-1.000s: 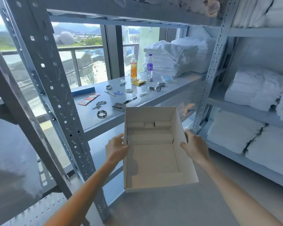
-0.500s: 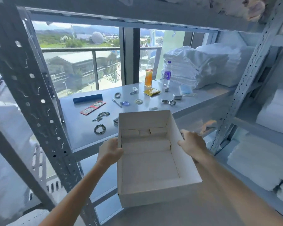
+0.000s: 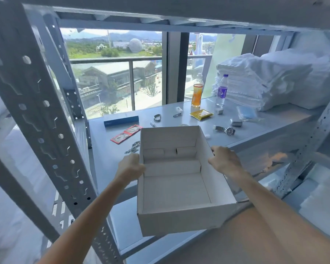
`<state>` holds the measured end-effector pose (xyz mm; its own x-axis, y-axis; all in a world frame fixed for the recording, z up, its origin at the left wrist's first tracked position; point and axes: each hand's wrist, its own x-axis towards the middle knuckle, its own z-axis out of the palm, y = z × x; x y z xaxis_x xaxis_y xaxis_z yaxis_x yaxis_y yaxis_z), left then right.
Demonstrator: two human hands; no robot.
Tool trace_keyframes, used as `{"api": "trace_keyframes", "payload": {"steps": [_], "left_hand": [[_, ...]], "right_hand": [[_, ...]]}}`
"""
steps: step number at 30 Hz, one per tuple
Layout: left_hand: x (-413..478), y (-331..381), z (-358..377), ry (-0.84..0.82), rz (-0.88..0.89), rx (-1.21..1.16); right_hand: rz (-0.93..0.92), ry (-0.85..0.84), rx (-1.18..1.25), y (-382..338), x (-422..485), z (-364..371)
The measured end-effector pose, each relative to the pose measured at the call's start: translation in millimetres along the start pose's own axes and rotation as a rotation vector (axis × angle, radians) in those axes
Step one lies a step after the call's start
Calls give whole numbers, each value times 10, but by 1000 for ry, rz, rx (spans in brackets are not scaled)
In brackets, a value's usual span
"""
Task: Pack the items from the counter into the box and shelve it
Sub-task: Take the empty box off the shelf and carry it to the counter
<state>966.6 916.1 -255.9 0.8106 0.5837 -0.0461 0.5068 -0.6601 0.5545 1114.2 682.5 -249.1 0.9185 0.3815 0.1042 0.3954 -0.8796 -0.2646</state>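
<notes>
I hold an open, empty white cardboard box [image 3: 176, 216] in the air over the front edge of the grey metal counter shelf [image 3: 111, 159]. My left hand [image 3: 131, 167] grips its left wall and my right hand [image 3: 225, 161] grips its right wall. Behind the box lie small items: a blue flat box [image 3: 121, 120], red packets [image 3: 126, 134], a silver chain [image 3: 132, 147], a bracelet [image 3: 157, 117], a yellow sachet [image 3: 201, 114], a wristwatch [image 3: 226, 130], an orange drink bottle [image 3: 197, 92] and a water bottle [image 3: 221, 91]. The box hides other items.
Stacks of folded white towels [image 3: 271, 80] fill the right end of the counter. A perforated steel upright [image 3: 36, 115] stands at the left, another upright [image 3: 312, 141] at the right. An upper shelf [image 3: 160, 14] runs overhead. A window lies behind.
I have stepped closer and raised the box toward the counter; it now covers the middle items such as the pen and the tape roll. Both hands keep their hold.
</notes>
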Motion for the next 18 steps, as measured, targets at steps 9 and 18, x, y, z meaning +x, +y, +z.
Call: {"api": "trace_keyframes", "payload": {"steps": [9,18], "left_hand": [[681,235,-71,9,15,-63],[780,465,6,-32,32,-194]], "right_hand": [[59,28,49,-96,606,17],[78,73,46,106,649,-227]]}}
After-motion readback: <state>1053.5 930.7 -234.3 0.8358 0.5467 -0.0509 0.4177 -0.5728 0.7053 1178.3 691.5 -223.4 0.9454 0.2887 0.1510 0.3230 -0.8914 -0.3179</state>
